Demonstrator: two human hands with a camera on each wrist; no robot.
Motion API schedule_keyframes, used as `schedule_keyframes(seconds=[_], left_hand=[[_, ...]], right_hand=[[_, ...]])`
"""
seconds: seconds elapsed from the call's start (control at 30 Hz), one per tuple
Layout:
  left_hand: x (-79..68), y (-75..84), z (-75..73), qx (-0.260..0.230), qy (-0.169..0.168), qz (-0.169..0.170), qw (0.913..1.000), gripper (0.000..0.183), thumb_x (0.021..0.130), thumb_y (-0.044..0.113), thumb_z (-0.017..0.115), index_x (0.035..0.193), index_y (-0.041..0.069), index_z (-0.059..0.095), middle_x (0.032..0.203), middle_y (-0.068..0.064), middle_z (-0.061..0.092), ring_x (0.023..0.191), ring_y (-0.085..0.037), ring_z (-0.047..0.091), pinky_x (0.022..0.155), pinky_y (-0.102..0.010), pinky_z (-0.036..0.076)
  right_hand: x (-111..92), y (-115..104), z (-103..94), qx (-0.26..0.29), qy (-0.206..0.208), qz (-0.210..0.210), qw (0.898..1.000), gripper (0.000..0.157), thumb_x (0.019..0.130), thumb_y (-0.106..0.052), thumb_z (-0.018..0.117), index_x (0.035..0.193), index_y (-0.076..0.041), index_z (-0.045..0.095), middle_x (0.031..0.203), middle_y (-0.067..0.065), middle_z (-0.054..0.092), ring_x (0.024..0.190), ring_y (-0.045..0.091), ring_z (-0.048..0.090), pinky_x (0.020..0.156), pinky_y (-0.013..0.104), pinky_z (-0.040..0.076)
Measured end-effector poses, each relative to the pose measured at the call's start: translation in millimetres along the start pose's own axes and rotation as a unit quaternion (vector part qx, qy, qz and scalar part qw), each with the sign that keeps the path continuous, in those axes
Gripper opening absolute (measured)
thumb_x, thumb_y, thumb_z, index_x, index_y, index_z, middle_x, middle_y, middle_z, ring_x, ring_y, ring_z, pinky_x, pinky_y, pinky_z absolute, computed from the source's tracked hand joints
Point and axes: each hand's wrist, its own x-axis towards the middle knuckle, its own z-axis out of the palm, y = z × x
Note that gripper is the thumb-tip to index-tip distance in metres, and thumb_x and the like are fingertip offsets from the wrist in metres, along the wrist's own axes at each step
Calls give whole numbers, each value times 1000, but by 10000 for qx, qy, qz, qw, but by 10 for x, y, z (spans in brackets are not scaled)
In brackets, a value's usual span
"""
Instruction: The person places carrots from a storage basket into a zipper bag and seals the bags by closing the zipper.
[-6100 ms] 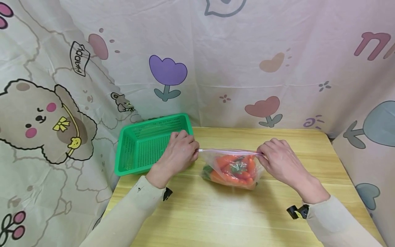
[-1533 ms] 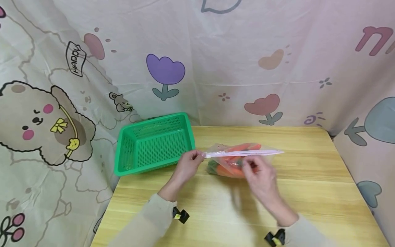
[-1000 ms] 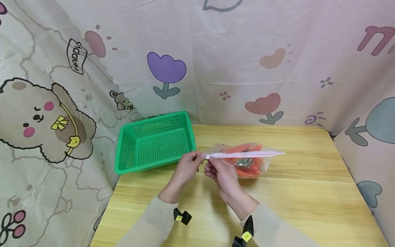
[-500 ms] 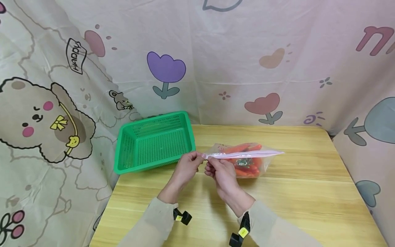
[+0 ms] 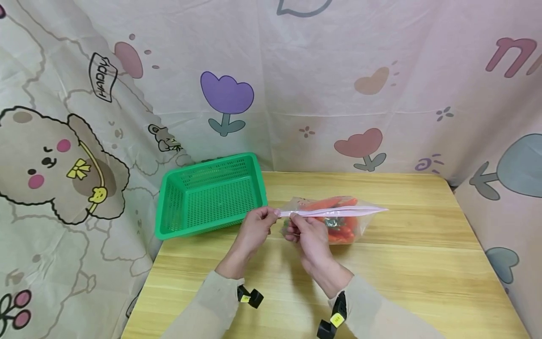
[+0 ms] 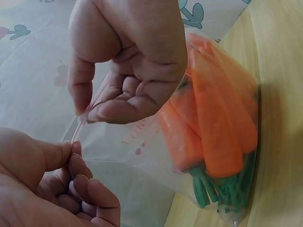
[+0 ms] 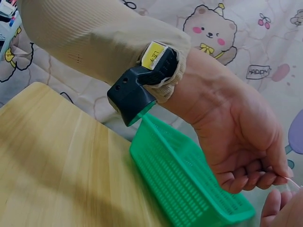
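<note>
A clear zip bag with a pale pink zip strip lies on the table and holds orange carrots with green tops. My left hand pinches the strip's left end between thumb and finger. Just to its right, my right hand pinches the strip at a small whitish slider, seen in the left wrist view. That view also shows the carrots leaning together inside the bag. In the right wrist view, my left hand fills the right side, its other fingers curled.
A green perforated basket stands on the wooden table, left of the bag and close to my left hand. Patterned cloth hangs behind the table and at both sides. Black wrist cameras sit at the cuffs.
My right hand let go of the strip's right end, came to the left end beside my left hand, and has now shifted slightly right along it. My left hand stays at the left end.
</note>
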Motion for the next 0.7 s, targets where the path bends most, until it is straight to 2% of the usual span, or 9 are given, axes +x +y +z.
schedule_keyframes(seconds=[0.17,0.37,0.53,0.7], left_hand=[[-8,14,3,-110,50,51,9999,24,107,20,62,96,1,71,85,1,57,71,-14,47,60,-24,40],[-20,13,42,-531,74,-113,9985,25,106,22,63,93,2,72,85,-1,59,70,-13,48,63,-25,46],[-18,-6,105,-749,41,-48,9972,24,102,21,70,90,0,71,83,2,58,75,-13,49,61,-24,45],[-16,-11,121,-892,77,-61,9960,20,101,16,70,92,-2,71,82,3,57,72,-12,46,62,-24,45]], right_hand=[[-2,-37,-48,-1,123,-32,9999,17,102,-11,66,103,7,67,80,1,67,73,11,64,63,23,58],[6,-51,-79,9,98,13,10000,17,104,-13,65,104,4,67,81,1,68,74,10,64,63,23,57],[15,-51,-93,-1,52,21,10000,18,103,-13,65,102,4,67,80,0,67,73,10,64,62,23,57],[30,-51,-99,0,-42,75,10000,15,102,-12,66,100,2,67,80,0,68,73,10,64,62,23,57]])
